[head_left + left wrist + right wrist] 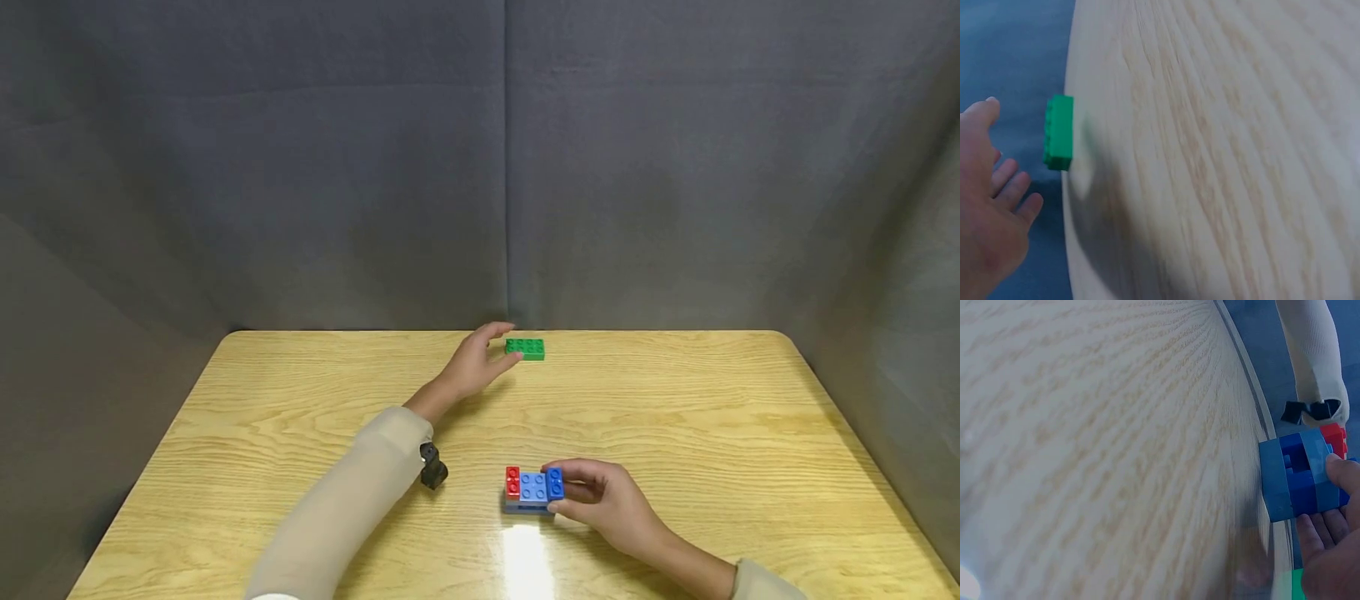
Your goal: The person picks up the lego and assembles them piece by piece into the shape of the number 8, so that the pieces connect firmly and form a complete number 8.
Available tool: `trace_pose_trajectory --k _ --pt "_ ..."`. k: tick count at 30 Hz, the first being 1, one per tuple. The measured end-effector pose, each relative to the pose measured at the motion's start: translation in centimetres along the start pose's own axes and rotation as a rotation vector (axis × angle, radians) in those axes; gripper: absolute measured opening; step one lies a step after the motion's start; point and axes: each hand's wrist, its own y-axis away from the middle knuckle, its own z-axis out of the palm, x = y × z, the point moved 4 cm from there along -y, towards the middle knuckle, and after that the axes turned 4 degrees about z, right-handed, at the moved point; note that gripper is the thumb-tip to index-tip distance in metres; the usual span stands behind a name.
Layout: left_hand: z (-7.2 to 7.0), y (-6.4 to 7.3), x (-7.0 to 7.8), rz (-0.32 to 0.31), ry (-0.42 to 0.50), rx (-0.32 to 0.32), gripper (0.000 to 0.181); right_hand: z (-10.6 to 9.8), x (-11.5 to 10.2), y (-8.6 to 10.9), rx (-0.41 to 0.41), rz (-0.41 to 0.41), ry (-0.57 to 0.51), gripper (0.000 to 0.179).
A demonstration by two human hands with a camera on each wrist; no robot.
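Note:
Toy building bricks lie on the wooden table. Near its far edge is a green brick (531,349), with studs on top. My left hand (474,362) reaches toward it, thumb and fingers spread on either side of its left end. In the left wrist view the left hand (991,212) appears apart from the green brick (1060,132). Closer to me stands a stack of blue bricks (533,487), topped by a small red brick (513,482) at the left and a dark blue one (555,482) at the right. My right hand (618,504) pinches the stack's right end between thumb and fingers.
The wooden table (300,433) ends at a grey curtain (375,183) behind, with more curtain at both sides. A black wrist mount (432,467) sticks out from the left sleeve. Light glares off the tabletop in front of the stack.

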Motion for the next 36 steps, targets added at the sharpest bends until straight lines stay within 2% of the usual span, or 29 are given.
trace_pose_trajectory --k 4,14,18,25,28,36 --pt "0.4 -0.8 -1.1 -0.019 -0.034 -0.005 0.059 0.1 -0.1 0.0 -0.001 -0.009 -0.012 0.043" --pt "1.4 -1.4 -3.2 -0.105 0.022 0.002 0.056 0.1 0.0 0.2 -0.005 0.003 -0.013 0.043" --pt "1.7 -1.5 -3.2 -0.121 0.047 0.008 0.053 0.0 -0.1 0.2 0.003 0.003 0.003 0.042" --pt "2.3 -1.9 -3.5 -0.167 -0.060 0.028 0.052 0.1 -0.1 0.2 0.002 0.004 -0.013 0.042" --pt "2.5 -2.0 -3.5 -0.180 -0.075 0.038 0.051 0.1 0.0 0.2 0.000 0.002 -0.018 0.043" --pt "2.7 -1.9 -3.3 -0.164 -0.099 0.077 0.048 0.2 -0.1 0.3 -0.007 -0.016 -0.020 0.043"
